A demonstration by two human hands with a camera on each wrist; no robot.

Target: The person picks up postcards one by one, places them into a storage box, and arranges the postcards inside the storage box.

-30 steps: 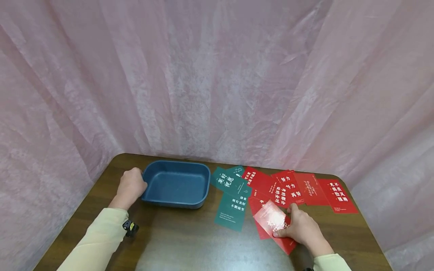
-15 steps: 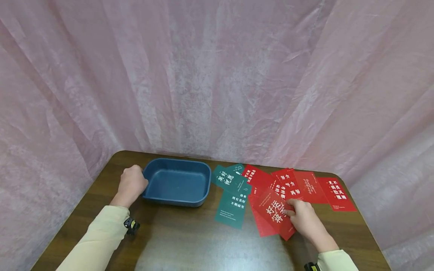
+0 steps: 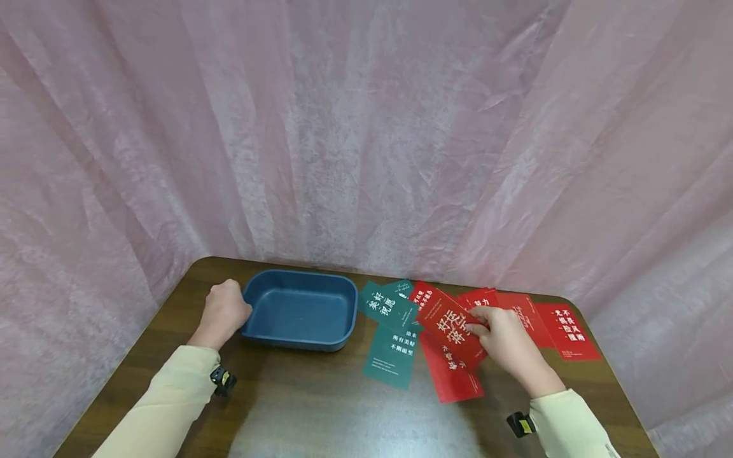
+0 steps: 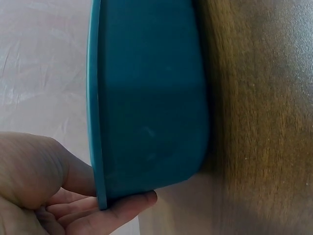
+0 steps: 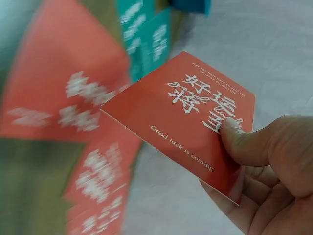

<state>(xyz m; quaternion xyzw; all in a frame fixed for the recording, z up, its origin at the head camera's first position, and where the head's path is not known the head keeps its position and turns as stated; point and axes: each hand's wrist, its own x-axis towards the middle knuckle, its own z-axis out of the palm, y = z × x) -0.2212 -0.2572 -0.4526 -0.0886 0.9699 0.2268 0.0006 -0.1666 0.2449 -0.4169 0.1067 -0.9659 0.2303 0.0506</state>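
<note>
Red card (image 3: 449, 326), white lettering, tilted above the spread cards; blue tray (image 3: 300, 310) upright.

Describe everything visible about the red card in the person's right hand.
The red card is a thin, flat rectangle, seemingly coated paper, with white Chinese characters and the line "Good luck is coming". The right hand pinches one corner, thumb on the printed face, fingers beneath. It is lifted off the table, above the other red cards, printed face up.
</note>
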